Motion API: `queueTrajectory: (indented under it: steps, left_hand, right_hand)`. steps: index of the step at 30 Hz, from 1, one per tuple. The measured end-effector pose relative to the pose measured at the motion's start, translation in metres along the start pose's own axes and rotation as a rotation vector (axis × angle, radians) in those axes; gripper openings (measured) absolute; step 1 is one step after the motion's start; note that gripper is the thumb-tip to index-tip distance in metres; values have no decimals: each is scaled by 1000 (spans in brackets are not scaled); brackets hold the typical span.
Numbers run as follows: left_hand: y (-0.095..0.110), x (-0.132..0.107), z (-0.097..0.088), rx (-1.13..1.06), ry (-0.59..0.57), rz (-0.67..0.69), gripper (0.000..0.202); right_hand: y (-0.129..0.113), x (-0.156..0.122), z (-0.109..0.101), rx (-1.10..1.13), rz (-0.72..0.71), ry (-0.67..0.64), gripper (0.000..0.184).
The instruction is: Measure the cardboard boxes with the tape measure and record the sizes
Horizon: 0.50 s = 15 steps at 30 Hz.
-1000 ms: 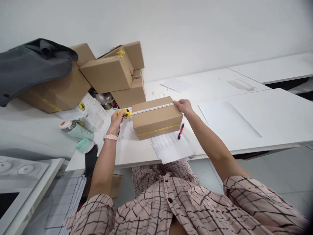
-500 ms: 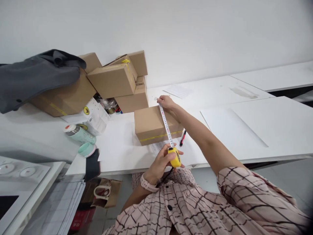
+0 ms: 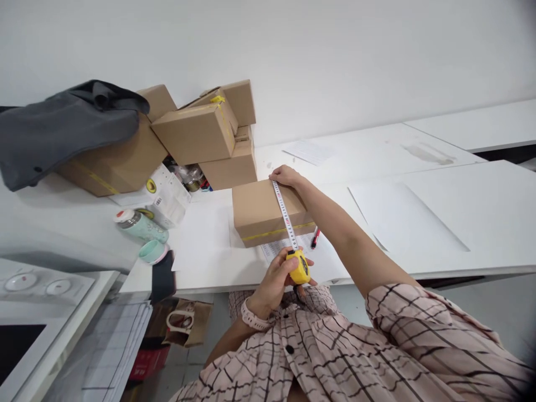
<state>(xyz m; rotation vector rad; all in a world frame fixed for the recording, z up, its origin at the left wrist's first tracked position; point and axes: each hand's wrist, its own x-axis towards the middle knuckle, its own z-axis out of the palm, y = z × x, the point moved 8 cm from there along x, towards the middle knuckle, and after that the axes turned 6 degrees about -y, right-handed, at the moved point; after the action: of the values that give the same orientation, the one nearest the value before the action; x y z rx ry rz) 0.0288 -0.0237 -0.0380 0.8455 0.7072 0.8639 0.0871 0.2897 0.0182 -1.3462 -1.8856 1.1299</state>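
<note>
A closed cardboard box (image 3: 255, 206) with yellow tape along its front side lies on the white table. My left hand (image 3: 274, 282) grips the yellow case of a tape measure (image 3: 300, 268) in front of the box, near the table edge. From the case, the white blade (image 3: 285, 212) runs out across the box top. At the box's far edge, my right hand (image 3: 287, 175) pinches the blade's end, fingers closed. Beneath the box's front a printed sheet (image 3: 274, 249) sticks out. A red and black pen (image 3: 315, 238) lies just right of the box.
Stacked cardboard boxes (image 3: 192, 134) and a dark grey garment (image 3: 71, 131) occupy the back left. A mint thermos (image 3: 144, 226), a mint cup (image 3: 153, 252) and a dark phone-like slab (image 3: 163, 279) lie at the left edge. White sheets (image 3: 404, 218) rest to the right.
My right hand has lowered the blade's end onto the box's far edge, and the blade lies closer to the top. My left hand still holds the case. The view has shifted slightly.
</note>
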Motion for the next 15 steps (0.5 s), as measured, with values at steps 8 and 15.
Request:
queueTrajectory:
  steps: [8,15]
  left_hand:
    - [47,-44,-68,376,411,365,53]
    - [66,-39,-142,350,640,472,56]
  right_hand:
    - [14,-65,-74,353,-174,308,66]
    - [67,-163,-46,321,-101,310,77]
